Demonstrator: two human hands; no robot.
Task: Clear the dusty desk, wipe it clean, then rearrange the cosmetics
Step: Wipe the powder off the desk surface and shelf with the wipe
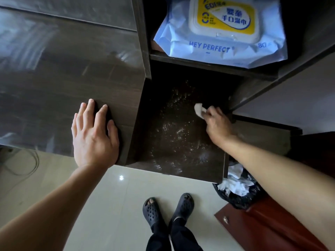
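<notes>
my left hand lies flat on the bench, fingers spread. my right hand pinches a white wipe in its fingers, against the wet lower shelf. wipes pack sits beyond them.

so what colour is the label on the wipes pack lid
The label is yellow with dark lettering, on a pale blue wipes pack. Head view.

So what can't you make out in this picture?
Head view only:
- Pack: top cut off by the frame edge.
- Bin: partly hidden under the right arm.
- Wipe: partly covered by the right hand's fingers.
- Cosmetics: none in view.
</notes>
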